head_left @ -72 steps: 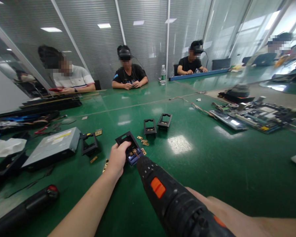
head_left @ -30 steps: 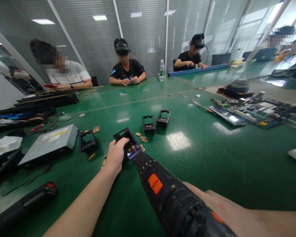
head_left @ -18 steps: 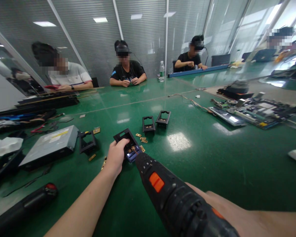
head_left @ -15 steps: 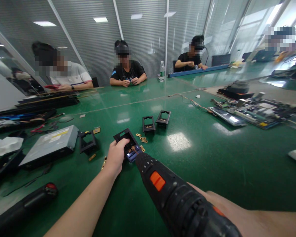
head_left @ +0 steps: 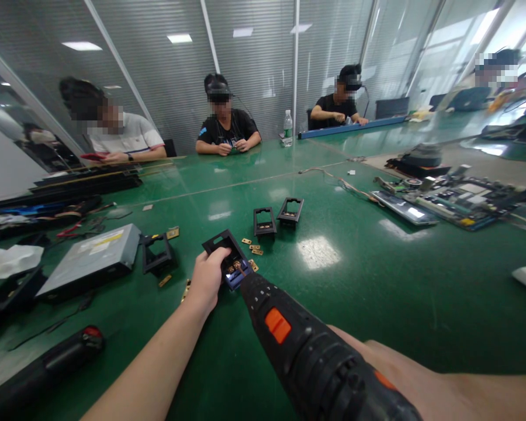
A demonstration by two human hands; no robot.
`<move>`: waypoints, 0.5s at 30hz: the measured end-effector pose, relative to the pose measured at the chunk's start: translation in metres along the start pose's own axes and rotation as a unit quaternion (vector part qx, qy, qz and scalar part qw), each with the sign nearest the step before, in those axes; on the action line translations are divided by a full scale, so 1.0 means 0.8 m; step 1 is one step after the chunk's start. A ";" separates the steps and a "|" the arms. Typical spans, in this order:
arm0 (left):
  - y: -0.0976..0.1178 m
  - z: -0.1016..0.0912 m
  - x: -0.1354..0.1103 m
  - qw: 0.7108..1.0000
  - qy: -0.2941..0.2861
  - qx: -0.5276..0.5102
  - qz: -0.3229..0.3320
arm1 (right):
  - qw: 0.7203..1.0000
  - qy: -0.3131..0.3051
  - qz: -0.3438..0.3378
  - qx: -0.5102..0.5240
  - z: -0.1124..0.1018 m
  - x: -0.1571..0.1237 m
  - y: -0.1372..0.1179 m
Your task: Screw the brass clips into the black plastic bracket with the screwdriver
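My left hand (head_left: 207, 279) is closed round the near edge of a black plastic bracket (head_left: 221, 245) and holds it on the green table (head_left: 355, 292). Small brass pieces sit in the bracket's lit near end. My right hand (head_left: 379, 365) grips a black electric screwdriver (head_left: 307, 351) with an orange switch; its tip rests on the brass pieces in the bracket. Most of my right hand's fingers are hidden behind the tool's body.
Two more black brackets (head_left: 264, 221) (head_left: 291, 211) and loose brass plates (head_left: 253, 248) lie just beyond. Left are another bracket (head_left: 158, 255), a grey optical drive (head_left: 92, 260) and a second black tool (head_left: 44, 368). Circuit boards (head_left: 456, 202) lie at right. Other people sit along the far side.
Almost nothing has moved: my left hand keeps its hold on the bracket and the screwdriver's tip stays on it. The view has shifted only slightly.
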State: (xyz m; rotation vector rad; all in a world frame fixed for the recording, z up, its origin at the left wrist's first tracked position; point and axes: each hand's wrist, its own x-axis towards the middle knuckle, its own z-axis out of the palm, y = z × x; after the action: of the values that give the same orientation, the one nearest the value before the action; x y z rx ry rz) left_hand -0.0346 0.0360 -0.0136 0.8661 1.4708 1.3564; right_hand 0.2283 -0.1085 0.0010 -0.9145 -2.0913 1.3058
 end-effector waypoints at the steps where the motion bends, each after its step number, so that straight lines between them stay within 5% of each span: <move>1: 0.000 0.000 0.000 1.000 0.000 0.000 -0.001 | 1.000 -0.005 0.008 -0.003 -0.001 0.001 -0.001; 12: -0.002 0.000 0.002 1.000 0.000 -0.004 0.005 | 0.999 0.003 -0.033 0.021 0.002 0.003 0.014; 15: -0.002 -0.001 0.002 1.000 0.004 0.001 0.004 | 0.999 -0.026 0.020 0.017 0.004 0.004 0.014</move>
State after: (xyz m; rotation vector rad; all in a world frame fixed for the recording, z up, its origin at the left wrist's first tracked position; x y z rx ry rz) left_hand -0.0356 0.0373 -0.0153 0.8698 1.4770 1.3643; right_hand 0.2273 -0.1045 -0.0104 -0.9220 -2.0936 1.3958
